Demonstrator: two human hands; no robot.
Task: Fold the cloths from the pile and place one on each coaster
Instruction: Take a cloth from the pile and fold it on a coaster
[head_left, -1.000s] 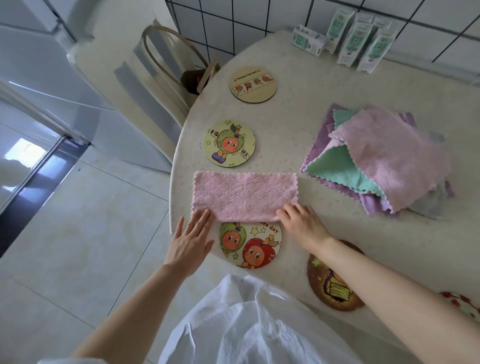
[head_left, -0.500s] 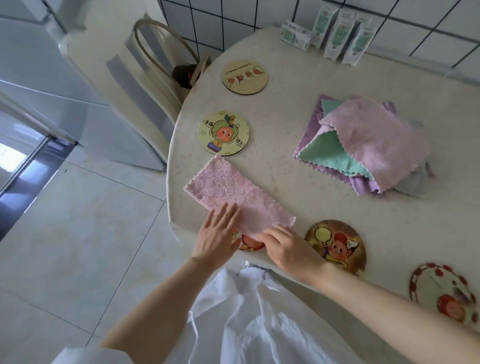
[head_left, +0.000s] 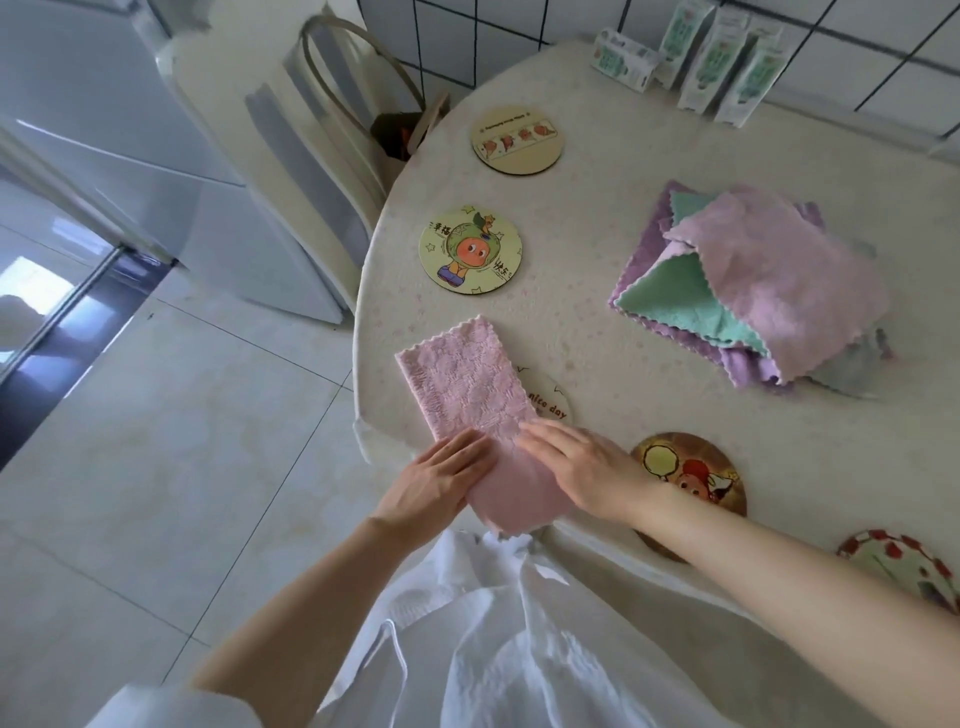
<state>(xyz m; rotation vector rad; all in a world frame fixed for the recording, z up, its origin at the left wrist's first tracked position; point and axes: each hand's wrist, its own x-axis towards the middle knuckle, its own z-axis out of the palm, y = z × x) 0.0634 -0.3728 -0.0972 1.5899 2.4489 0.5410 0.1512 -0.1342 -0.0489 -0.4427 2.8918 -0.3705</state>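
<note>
A pink cloth (head_left: 462, 379), folded into a long strip, lies slantwise at the table's near left edge. It covers most of the "nice day" coaster (head_left: 555, 408), and its near end hangs past the rim. My left hand (head_left: 434, 486) lies with straight fingers on the near end's left side. My right hand (head_left: 579, 467) rests flat on its right side, fingers pointing left. The pile of cloths (head_left: 753, 286), pink on top over green, purple and grey, sits at the right. Bare coasters: yellow-green (head_left: 470, 249), wooden (head_left: 517, 137), brown (head_left: 685, 467), red-flowered (head_left: 904, 566).
Several small green-and-white cartons (head_left: 727, 62) stand at the back by the tiled wall. A bag with round handles (head_left: 358, 119) leans beside the table's left edge, next to a white fridge (head_left: 156, 156). The round table (head_left: 597, 218) drops off to the floor on the left.
The pink strip has swung from lying crosswise to pointing away from me, and now covers the near coaster. Both hands moved onto its near end.
</note>
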